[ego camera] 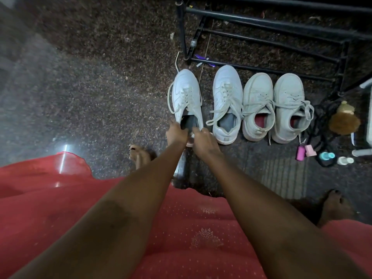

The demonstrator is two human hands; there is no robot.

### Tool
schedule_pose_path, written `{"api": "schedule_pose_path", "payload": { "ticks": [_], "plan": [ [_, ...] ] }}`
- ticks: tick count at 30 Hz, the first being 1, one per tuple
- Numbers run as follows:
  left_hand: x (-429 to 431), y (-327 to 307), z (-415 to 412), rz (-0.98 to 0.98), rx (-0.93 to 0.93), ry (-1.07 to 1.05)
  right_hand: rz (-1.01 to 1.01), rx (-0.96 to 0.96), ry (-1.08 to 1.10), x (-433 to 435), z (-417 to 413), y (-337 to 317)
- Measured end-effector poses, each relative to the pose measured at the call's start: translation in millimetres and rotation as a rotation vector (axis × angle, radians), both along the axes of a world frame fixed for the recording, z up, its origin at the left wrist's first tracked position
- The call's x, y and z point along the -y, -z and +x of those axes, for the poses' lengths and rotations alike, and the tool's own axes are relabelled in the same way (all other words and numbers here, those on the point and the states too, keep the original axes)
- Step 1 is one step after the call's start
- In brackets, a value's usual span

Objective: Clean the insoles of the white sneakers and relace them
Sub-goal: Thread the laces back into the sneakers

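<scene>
Mid-frame, a person's left hand (177, 132) pinches the dark insole (188, 122) while the right hand (203, 140) curls round the heel of the leftmost white sneaker (186, 93). Insole removal appears under way; next likely calls for a steady outward pull.

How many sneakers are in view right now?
4, in one row by the black rack: leftmost sneaker, gripped by left hand and right hand; second white sneaker; third sneaker and fourth sneaker, greyer, red inside.
</scene>
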State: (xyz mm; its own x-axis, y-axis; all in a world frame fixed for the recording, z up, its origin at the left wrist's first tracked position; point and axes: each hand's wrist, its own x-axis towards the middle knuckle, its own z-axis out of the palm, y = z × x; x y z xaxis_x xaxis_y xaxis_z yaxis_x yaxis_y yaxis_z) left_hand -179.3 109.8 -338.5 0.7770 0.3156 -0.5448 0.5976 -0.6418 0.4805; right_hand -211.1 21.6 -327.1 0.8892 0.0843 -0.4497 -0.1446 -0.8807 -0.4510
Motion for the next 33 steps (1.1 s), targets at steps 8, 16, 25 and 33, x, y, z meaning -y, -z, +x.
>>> {"api": "schedule_pose_path", "payload": {
  "ticks": [8, 16, 25, 33],
  "plan": [
    [4, 4, -75, -0.108, -0.174, -0.065, -0.082, -0.129, 0.106, 7, -68, -14],
    [1, 8, -120, -0.127, -0.231, -0.058, -0.006, -0.276, 0.487, 6, -99, -20],
    [0, 11, -97, -0.319, 0.020, -0.368, 0.413, -0.315, 1.228, -4, -72, -1],
    [3, 23, -96, -0.358, 0.070, -0.523, 0.770, -0.330, 1.412, 3, -59, 6]
  ]
}}
